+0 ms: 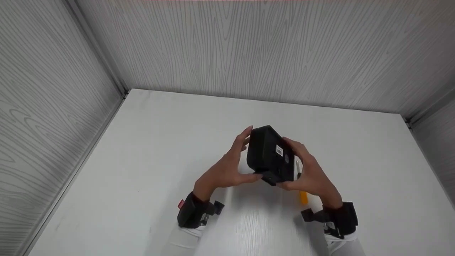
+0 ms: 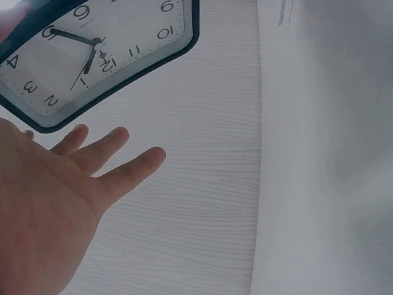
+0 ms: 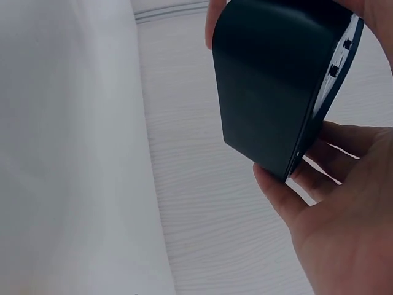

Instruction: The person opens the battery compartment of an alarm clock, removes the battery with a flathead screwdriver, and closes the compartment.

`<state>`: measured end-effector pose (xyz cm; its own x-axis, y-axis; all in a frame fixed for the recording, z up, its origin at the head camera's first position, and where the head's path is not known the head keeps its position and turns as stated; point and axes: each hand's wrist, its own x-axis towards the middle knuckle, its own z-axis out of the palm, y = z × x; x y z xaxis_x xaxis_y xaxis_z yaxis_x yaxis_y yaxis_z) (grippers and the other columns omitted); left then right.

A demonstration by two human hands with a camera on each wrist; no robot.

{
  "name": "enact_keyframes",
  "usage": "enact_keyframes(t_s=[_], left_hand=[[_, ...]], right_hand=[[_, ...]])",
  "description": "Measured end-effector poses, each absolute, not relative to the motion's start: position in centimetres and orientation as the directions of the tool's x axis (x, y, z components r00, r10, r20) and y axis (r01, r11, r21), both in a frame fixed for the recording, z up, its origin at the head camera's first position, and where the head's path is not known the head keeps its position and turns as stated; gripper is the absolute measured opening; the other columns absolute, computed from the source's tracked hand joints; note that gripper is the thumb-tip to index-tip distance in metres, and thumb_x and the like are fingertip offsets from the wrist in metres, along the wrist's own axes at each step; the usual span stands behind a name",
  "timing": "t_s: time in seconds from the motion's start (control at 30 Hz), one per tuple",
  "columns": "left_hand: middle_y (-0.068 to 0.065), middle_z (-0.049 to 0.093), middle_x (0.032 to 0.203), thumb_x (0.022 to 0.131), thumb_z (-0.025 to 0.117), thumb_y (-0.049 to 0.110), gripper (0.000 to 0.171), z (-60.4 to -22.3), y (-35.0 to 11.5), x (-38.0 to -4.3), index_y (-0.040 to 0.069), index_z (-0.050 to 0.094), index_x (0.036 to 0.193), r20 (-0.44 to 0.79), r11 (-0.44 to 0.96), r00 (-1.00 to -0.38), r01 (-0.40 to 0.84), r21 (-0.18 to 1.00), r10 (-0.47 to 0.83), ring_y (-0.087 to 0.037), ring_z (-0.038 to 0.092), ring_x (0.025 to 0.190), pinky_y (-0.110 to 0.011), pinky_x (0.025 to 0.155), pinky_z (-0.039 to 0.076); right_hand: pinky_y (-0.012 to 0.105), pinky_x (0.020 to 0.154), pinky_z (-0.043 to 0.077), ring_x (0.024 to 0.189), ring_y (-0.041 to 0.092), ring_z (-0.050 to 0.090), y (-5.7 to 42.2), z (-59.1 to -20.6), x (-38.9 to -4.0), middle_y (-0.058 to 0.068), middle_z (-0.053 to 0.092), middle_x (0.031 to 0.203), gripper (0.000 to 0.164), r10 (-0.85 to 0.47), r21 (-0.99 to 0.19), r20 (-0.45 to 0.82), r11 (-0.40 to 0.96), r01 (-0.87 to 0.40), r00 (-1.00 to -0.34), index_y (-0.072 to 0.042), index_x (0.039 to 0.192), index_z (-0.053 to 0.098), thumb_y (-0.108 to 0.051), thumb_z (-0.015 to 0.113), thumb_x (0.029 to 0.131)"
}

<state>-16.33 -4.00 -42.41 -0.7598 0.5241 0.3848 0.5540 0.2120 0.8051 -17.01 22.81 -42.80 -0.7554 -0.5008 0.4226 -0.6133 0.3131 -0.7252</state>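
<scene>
Both hands hold a black table clock [image 1: 268, 153] above the white table, tilted, its back with a white barcode label facing up in the head view. The left hand [image 1: 227, 170] has its thumb at the clock's lower edge and its fingers along the far left side. Opposite it, the right hand [image 1: 309, 172] grips the other side, thumb low and fingers near the top. In the left wrist view the white clock dial [image 2: 92, 55] shows numerals and dark hands. The right wrist view shows the clock's smooth black side [image 3: 264, 92], right fingertips at its lower corner.
On the table, partly hidden by the right hand, lies a screwdriver with an orange handle [image 1: 303, 197]. Grey wood-grain panels [image 1: 227, 49] enclose the white table [image 1: 170, 124] at the back and both sides.
</scene>
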Motion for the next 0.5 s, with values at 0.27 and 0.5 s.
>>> enact_keyframes(t_s=[0.27, 0.5], left_hand=[[0.000, 0.012, 0.162, 0.078, 0.078, 0.034, 0.109, -42.14, -4.49, -16.36, 0.022, 0.003, 0.156, 0.380, 0.226, -0.760, 0.557, 0.800, 0.528, -0.020, 0.026, 0.148, -0.045, 0.115, 0.034], [0.005, 0.020, 0.158, 0.080, 0.077, 0.034, 0.100, -41.79, -5.05, -16.31, 0.022, 0.012, 0.155, 0.354, 0.247, -0.770, 0.541, 0.804, 0.531, -0.016, 0.028, 0.144, -0.050, 0.114, 0.033]], right_hand=[[0.022, 0.107, 0.036, 0.124, 0.019, 0.043, 23.08, -42.46, -16.99, 0.009, 0.047, 0.142, 0.106, -0.515, -0.672, 0.447, 0.346, -0.655, -0.731, -0.009, 0.150, 0.035, -0.010, 0.087, 0.058], [0.024, 0.105, 0.038, 0.125, 0.018, 0.043, 22.93, -42.63, -16.67, 0.006, 0.045, 0.142, 0.110, -0.511, -0.688, 0.365, 0.415, -0.596, -0.778, -0.015, 0.150, 0.037, -0.012, 0.090, 0.054]])
